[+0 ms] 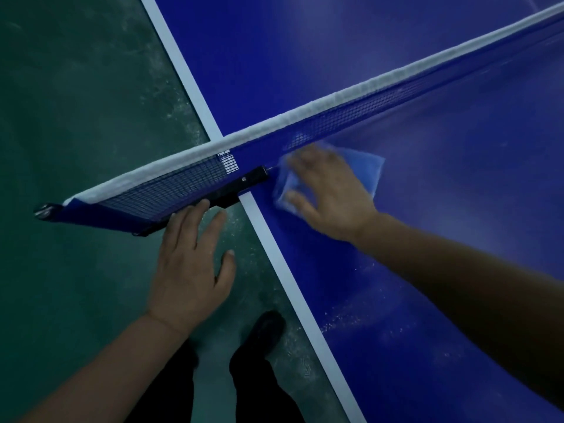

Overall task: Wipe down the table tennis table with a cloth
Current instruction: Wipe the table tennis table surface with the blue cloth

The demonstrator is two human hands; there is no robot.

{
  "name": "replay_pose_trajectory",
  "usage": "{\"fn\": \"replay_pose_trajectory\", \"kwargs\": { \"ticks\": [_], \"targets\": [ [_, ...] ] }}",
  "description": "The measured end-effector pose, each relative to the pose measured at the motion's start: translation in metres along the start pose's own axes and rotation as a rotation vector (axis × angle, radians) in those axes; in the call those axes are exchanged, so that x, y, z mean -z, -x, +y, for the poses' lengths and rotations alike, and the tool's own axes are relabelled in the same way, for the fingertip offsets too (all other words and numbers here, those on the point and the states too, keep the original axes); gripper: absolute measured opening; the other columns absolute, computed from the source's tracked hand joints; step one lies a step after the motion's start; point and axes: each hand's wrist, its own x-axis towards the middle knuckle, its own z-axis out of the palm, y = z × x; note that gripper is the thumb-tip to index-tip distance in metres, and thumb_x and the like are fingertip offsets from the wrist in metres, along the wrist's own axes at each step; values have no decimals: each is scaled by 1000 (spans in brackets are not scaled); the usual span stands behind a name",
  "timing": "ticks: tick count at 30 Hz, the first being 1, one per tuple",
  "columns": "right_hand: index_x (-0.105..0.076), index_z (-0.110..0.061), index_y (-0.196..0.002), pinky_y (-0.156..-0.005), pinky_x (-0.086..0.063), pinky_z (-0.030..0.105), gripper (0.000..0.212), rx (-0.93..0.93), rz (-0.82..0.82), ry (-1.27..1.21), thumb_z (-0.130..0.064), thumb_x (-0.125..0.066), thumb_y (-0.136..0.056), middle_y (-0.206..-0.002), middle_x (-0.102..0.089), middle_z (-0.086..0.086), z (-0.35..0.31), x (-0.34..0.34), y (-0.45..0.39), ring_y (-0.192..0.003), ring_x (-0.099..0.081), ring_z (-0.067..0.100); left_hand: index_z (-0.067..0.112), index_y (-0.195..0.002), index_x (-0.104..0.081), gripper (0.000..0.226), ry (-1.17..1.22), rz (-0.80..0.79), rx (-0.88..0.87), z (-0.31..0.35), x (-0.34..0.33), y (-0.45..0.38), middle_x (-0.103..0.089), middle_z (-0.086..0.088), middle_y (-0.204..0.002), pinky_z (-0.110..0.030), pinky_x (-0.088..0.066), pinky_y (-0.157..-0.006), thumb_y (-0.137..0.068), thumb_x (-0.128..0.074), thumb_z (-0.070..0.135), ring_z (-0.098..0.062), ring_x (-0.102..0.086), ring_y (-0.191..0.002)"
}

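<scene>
right hand (332, 190) flat, pressing cloth (363, 166) on counter (427, 270) by net (335, 117) | cloth soft, probably damp; palm it | left hand (189, 264) open, empty

No text, label, brand, number or sign can be read anywhere in the view. The blue table tennis table (427, 239), its white edge line, the net (305, 129), the black net clamp (235, 190) and the light blue cloth (366, 169) all show plain, unmarked surfaces.
</scene>
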Motion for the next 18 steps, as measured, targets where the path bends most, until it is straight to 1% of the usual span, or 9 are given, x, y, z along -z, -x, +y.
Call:
{"fn": "replay_pose_trajectory", "kwargs": {
  "ticks": [2,3,4,6,9,11,13,15,18],
  "targets": [
    [-50,-7,-144,-121,-22,43,56,192,-39,-42,-42,-49,-100,-151,-46,11,-13,-8,15,-144,-35,28,-3,-136,-52,57,27,-5,16,0,2,-3,-45,-23,-142,-58,-31,-111,-88,-48,28,-44,-39,-130],
    [-52,-7,-142,-119,-25,42,53,237,-45,-50,-38,-52,-100,-150,-47,11,-10,-7,17,-143,-37,29,-3,-136,-52,57,45,-4,23,0,3,-4,-46,-23,-142,-58,-32,-111,-89,-47,27,-43,-40,-130],
    [-54,-6,-141,-118,-28,43,50,234,-36,-56,-34,-55,-99,-148,-49,12,-4,-5,15,-142,-40,30,-4,-137,-51,57,61,-4,28,0,4,-5,-47,-22,-141,-57,-32,-110,-89,-46,27,-42,-41,-129],
    [-55,-4,-139,-117,-31,45,47,118,-3,-73,-30,-56,-100,-145,-53,14,6,1,4,-139,-43,33,-4,-138,-49,58,92,-10,33,1,6,-6,-48,-22,-140,-54,-32,-112,-91,-44,28,-40,-42,-129],
    [-53,-5,-140,-114,-32,48,55,28,3,-18,-43,-50,-100,-142,-54,12,9,5,-8,-136,-44,34,-5,-139,-47,59,100,-26,30,2,9,-5,-48,-22,-141,-50,-31,-113,-93,-42,31,-39,-41,-130],
    [-54,-6,-138,-113,-33,45,58,79,-10,-40,-48,-49,-98,-141,-55,10,-1,1,-1,-134,-45,32,-6,-139,-48,60,98,-36,18,2,10,-5,-48,-22,-140,-50,-31,-113,-93,-41,32,-39,-41,-130],
    [-56,-6,-136,-113,-33,41,54,171,-26,-74,-45,-51,-98,-140,-57,8,-6,-4,12,-132,-47,30,-5,-139,-48,60,108,-49,23,1,10,-5,-48,-21,-141,-52,-31,-113,-93,-41,34,-39,-40,-131],
    [-56,-7,-137,-113,-34,41,52,185,-44,-66,-43,-51,-99,-142,-56,6,-3,-3,15,-133,-46,29,-4,-140,-47,61,114,-57,31,1,12,-4,-47,-20,-142,-52,-31,-114,-94,-40,35,-38,-40,-132],
    [-52,-8,-140,-111,-35,46,51,-51,51,-90,-39,-51,-100,-142,-55,9,-10,-2,3,-134,-45,31,-3,-140,-47,62,118,-57,36,1,13,-5,-48,-19,-142,-48,-29,-115,-94,-38,37,-36,-39,-132]
  ]
}}
